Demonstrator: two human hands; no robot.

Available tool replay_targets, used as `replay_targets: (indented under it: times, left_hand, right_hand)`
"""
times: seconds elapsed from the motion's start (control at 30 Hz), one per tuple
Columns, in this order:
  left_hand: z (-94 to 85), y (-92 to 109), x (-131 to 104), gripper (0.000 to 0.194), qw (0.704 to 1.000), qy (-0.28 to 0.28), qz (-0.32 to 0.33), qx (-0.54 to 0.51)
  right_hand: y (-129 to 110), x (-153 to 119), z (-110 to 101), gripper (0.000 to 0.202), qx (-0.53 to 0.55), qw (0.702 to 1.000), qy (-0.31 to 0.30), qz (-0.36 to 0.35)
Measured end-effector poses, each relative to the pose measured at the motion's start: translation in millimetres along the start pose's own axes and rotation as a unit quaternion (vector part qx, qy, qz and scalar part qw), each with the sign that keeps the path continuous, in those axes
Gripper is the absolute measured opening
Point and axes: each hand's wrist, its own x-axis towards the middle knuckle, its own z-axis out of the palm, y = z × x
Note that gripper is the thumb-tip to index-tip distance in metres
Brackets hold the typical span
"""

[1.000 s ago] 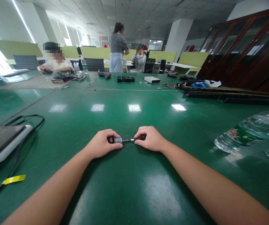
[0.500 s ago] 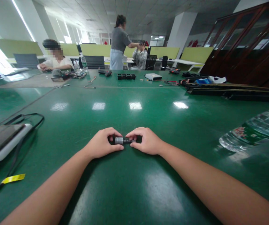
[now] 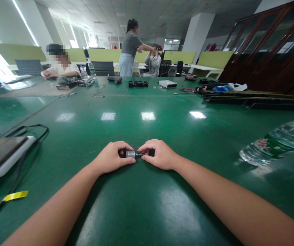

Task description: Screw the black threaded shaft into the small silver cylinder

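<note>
A small silver motor-like cylinder (image 3: 130, 154) with a thin dark, ridged shaft (image 3: 138, 154) lies level between my hands, just over the green tabletop. My left hand (image 3: 113, 157) has its thumb and fingers closed around the silver end. On the other side, my right hand (image 3: 161, 154) pinches the shaft, whose bright tip shows between thumb and fingers. The fingers partly cover both ends, so I cannot make out the exact kind of part.
A clear water bottle (image 3: 277, 143) lies on its side at the right. At the left are a phone-like device (image 3: 4, 153) and a black cable with a yellow tag (image 3: 16, 195). Tools and parts line the table's far side, with several people beyond.
My hands and the silver cylinder stay in nearly the same place, with only a very slight shift. In the background the standing person's arm has reached a little further toward the seated person.
</note>
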Motion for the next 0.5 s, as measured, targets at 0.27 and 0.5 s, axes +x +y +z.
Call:
replay_targets:
  times: [0.27,0.5]
  left_hand:
    - [0.9,1.6,-0.2,0.031,1.000,0.005,0.005,0.012]
    - [1.3,2.9,2.6,0.029,1.000,0.010,-0.005,0.012]
  right_hand:
    - [-2.0,3.1,3.3,0.017,-0.041,0.999,-0.007,-0.019]
    - [-3.1,4.2,5.4,0.014,-0.038,0.999,-0.002,-0.015]
